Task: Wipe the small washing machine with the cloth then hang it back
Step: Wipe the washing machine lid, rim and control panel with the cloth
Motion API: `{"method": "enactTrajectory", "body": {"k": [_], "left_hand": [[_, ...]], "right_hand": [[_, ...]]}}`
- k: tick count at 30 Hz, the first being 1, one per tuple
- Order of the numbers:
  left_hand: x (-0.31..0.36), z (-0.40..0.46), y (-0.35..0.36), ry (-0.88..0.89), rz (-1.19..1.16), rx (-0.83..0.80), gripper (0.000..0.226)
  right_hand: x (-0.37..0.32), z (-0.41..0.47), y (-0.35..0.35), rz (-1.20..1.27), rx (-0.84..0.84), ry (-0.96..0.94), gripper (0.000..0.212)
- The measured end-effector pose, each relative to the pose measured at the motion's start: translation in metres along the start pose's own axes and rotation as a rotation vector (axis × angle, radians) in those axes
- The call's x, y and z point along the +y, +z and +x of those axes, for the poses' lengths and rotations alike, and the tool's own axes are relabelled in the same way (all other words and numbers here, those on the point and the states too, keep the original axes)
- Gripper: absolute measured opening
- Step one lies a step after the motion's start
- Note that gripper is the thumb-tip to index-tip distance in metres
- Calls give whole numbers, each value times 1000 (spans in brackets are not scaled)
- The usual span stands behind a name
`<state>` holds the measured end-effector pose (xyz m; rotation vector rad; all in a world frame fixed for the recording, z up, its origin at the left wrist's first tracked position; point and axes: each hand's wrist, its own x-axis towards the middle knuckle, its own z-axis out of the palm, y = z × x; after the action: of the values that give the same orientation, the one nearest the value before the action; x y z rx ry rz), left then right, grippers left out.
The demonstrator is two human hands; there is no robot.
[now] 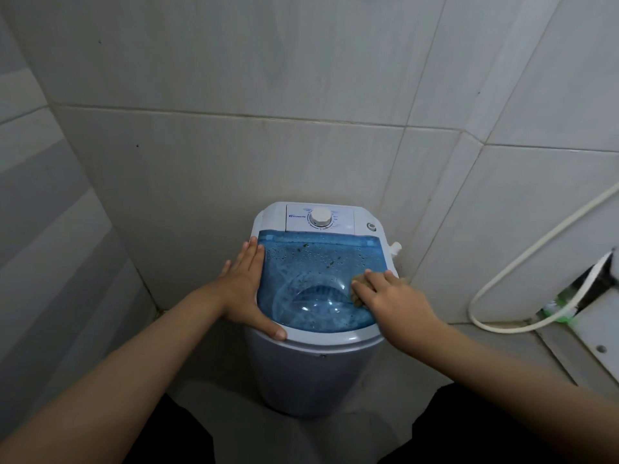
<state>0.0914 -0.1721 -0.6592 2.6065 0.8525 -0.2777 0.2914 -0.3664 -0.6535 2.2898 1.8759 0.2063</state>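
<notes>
Two hands on small white washing machine | left hand flat, fingers apart, bracing lid's left edge | right hand pressing brownish cloth onto translucent blue lid, right edge | risk: hard strokes flex lid, smear specks

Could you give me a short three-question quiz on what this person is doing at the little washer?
1. True or false: the left hand lies flat on the rim of the small washing machine.
2. What is under the right hand? A) the cloth B) the white dial C) the hose
3. What still marks the blue lid?

Key
1. True; it holds nothing.
2. A; the hand presses it on the lid's right side.
3. Water droplets and dark specks, mostly toward the back.
</notes>
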Motion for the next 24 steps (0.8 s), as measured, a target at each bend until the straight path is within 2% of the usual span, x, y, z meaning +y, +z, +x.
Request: {"method": "enactTrajectory", "body": {"k": [3,7,11,13,17,20,24], "left_hand": [[1,-1,-1,-3,4,-2,165],[3,-2,-1,-7,8,6,163],[3,-3,-2,-9,10,4,163],[3,-3,-2,-4,10,0,163],[2,-1,-3,-1,9,2,163],[3,-2,-2,1,7,-2,162],[0,1,-2,1,12,-4,162]], "right_hand": [[-11,-14,-10,7,-29,17,55],[-24,-30,-35,71,-115,-39,45],[-9,-12,-61,362,-179,-64,49],[1,11,-69,381,-109,-40,49],[16,79,-68,242,78,-23,44],[19,115,-53,139,80,-11,37],[4,118,-35,212,73,48,40]]}}
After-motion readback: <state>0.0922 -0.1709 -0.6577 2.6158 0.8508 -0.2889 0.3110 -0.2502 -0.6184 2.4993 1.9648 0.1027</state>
